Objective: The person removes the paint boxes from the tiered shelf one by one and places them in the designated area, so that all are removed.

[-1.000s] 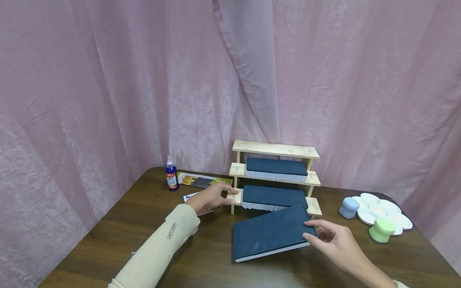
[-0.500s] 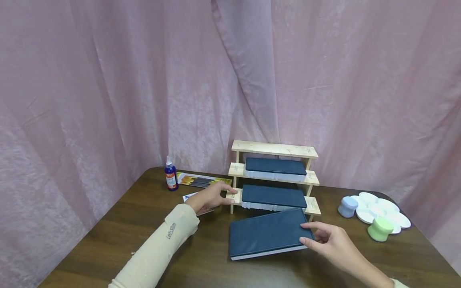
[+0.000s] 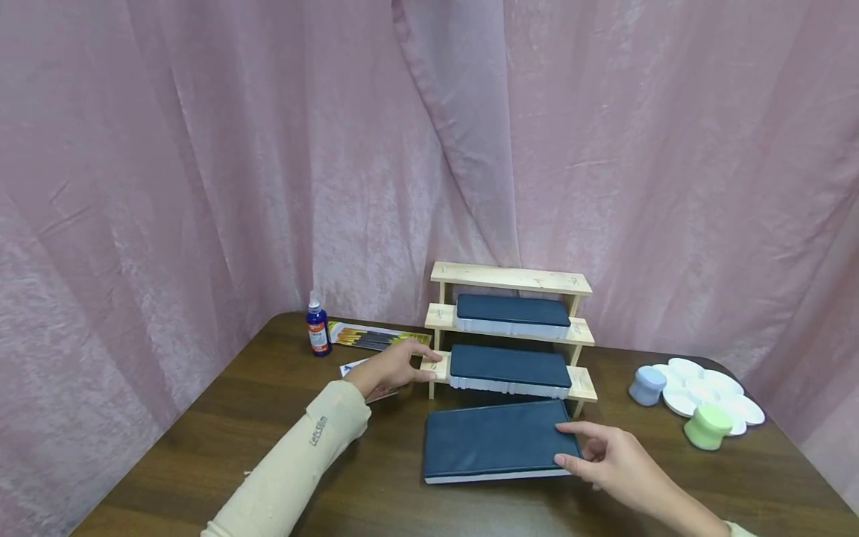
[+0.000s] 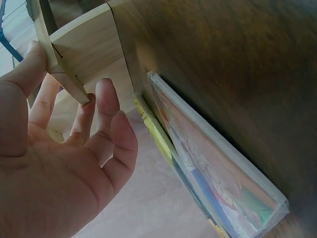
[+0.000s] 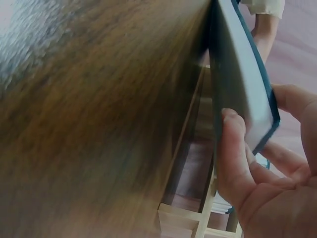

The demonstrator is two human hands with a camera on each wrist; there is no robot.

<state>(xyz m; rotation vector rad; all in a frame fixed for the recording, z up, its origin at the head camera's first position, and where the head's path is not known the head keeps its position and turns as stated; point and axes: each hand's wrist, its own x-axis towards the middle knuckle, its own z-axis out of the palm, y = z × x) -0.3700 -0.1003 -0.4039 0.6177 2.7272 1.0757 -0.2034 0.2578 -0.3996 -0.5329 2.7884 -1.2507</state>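
In the head view my right hand (image 3: 617,466) grips the right end of a flat dark blue-topped box (image 3: 499,441) with white sides. The right wrist view shows its white side (image 5: 242,74), with thumb and fingers on opposite faces. The box lies low in front of a stepped wooden shelf (image 3: 511,277). My left hand (image 3: 397,368) holds the left end of the shelf's lowest step. From the left wrist, the step's wooden end (image 4: 69,84) sits between thumb and fingers. A similar box (image 3: 510,368) lies on the lowest step, another box (image 3: 513,312) on the middle one.
Left of the shelf stand a blue bottle (image 3: 318,328) and a pack of paintbrushes (image 3: 369,337), with a clear-wrapped flat pack (image 4: 223,168) nearby. A white flower-shaped palette (image 3: 705,388), a blue sponge (image 3: 648,385) and a green sponge (image 3: 708,426) lie at right.
My right hand has lowered the box's tilted right end toward the table, so its top now lies nearly level. The left hand stays on the shelf.
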